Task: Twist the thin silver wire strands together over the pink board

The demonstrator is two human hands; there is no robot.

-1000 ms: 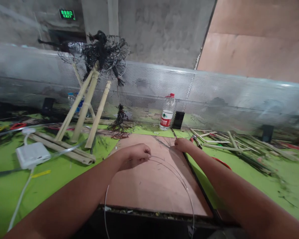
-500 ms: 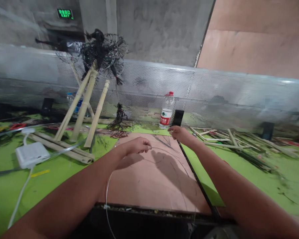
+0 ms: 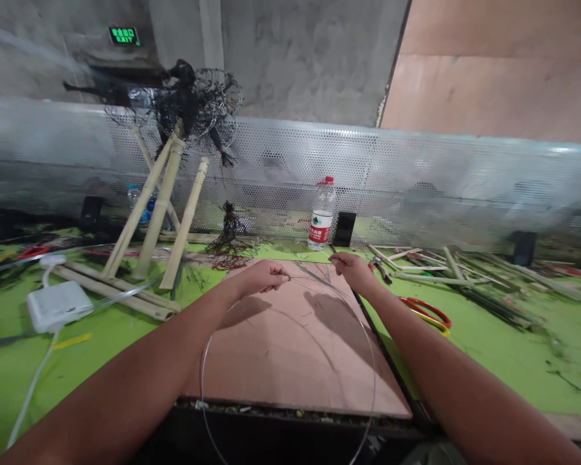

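Note:
A thin silver wire (image 3: 374,368) curves in a wide loop below my hands and hangs past the front edge of the board. My left hand (image 3: 263,278) is closed over the board's middle, its fingertips pinched on the wire. Off to the right, my right hand (image 3: 352,267) is also closed, thumb and forefinger pressed together near the board's far right corner. The wire's other side rises toward this hand, though its end at the fingers is too fine to make out. Beneath both hands lies a pinkish wooden board (image 3: 281,368), with their shadows on it.
Red-and-yellow-handled scissors (image 3: 433,316) lie beside my right forearm, with pliers (image 3: 380,270) farther back. A water bottle (image 3: 321,216) stands behind the board next to a black phone-like slab (image 3: 345,229). Bamboo poles (image 3: 159,213) rise at left near a white adapter (image 3: 61,305). Bamboo strips (image 3: 440,279) lie right.
My right hand has drawn slightly downward, and its fingers are more curled. The wire's right side now shows as a loop. The scissors and pliers have come into clearer view beside my right arm.

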